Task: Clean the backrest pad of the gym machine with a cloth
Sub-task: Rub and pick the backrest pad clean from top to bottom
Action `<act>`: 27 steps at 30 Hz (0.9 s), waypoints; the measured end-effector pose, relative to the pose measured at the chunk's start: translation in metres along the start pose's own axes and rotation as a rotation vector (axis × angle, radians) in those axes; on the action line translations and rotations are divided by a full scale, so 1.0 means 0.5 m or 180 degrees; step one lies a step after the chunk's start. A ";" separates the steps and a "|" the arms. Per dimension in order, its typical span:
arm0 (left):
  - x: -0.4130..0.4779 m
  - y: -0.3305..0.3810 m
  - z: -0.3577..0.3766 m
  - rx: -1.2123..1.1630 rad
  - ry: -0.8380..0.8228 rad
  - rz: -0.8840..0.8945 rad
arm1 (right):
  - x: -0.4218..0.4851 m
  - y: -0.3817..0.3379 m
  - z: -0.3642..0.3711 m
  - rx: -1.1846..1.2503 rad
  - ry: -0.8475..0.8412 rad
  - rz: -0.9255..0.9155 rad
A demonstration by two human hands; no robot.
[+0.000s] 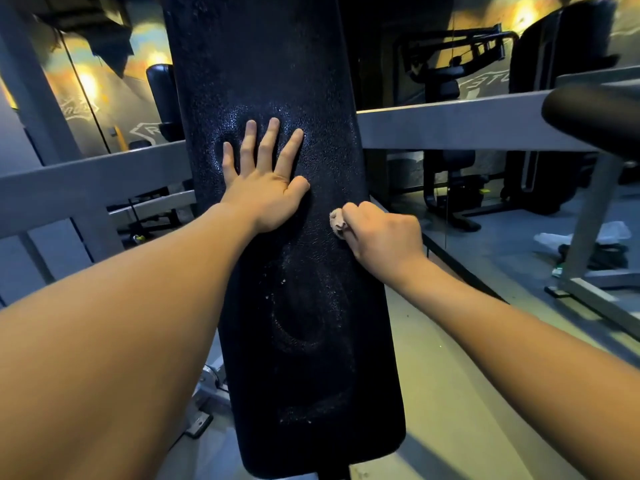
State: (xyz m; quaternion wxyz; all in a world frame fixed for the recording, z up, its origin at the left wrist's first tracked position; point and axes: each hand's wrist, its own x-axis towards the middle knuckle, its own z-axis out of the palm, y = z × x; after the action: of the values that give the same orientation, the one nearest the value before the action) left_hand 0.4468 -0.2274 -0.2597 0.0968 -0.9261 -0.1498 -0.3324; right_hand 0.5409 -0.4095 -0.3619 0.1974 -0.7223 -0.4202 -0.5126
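The long black textured backrest pad (pixel 301 306) runs from the top of the view down to the bottom centre, with faint wipe streaks and small pale specks on its lower half. My left hand (pixel 265 178) lies flat on the pad's middle, fingers spread, holding nothing. My right hand (pixel 379 233) is fisted at the pad's right edge, gripping a small bunched pinkish-beige cloth (pixel 336 219) that pokes out by the thumb and touches the pad. Most of the cloth is hidden inside the fist.
Grey steel frame bars (pixel 450 123) cross behind the pad on both sides. A black padded roller (pixel 588 116) juts in at the right. Other dark gym machines (pixel 450 98) stand in the back. A white rag (pixel 588 233) lies on the floor at right.
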 end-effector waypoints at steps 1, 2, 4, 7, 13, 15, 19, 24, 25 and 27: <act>0.000 0.000 0.001 0.0003 0.0019 0.0003 | 0.023 0.011 0.003 -0.0062 0.0087 -0.0030; 0.001 0.000 0.002 0.0013 0.0031 0.0010 | 0.061 0.018 0.005 -0.0178 0.0268 0.0010; 0.001 -0.001 0.002 0.0037 0.0048 0.0024 | 0.159 0.023 -0.004 -0.0494 0.0610 0.0251; 0.000 -0.001 0.000 0.0013 0.0029 0.0028 | 0.254 0.022 -0.019 -0.0601 0.0188 0.0634; 0.001 -0.001 -0.002 -0.0025 -0.0015 0.0013 | 0.096 -0.017 0.017 -0.0641 0.0313 0.0448; 0.001 -0.001 0.000 -0.0003 0.0021 0.0016 | 0.061 -0.009 0.023 -0.0559 0.0245 0.0321; 0.000 -0.001 0.002 0.0018 0.0013 -0.0004 | 0.055 -0.012 0.013 -0.0672 0.0306 0.0229; -0.001 -0.002 0.000 0.0006 0.0007 0.0019 | 0.089 0.028 0.010 -0.0681 0.0469 -0.0206; -0.001 -0.003 0.001 0.0016 0.0024 0.0026 | 0.124 0.039 0.007 -0.0705 0.0529 -0.0179; -0.002 -0.005 0.003 0.0025 0.0052 0.0031 | 0.210 0.053 -0.013 -0.0667 0.0508 0.0141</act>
State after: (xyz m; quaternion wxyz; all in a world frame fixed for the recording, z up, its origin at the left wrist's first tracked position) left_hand 0.4460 -0.2251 -0.2613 0.1033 -0.9237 -0.1458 -0.3389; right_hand 0.5712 -0.3870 -0.2604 0.1649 -0.7050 -0.3312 -0.6051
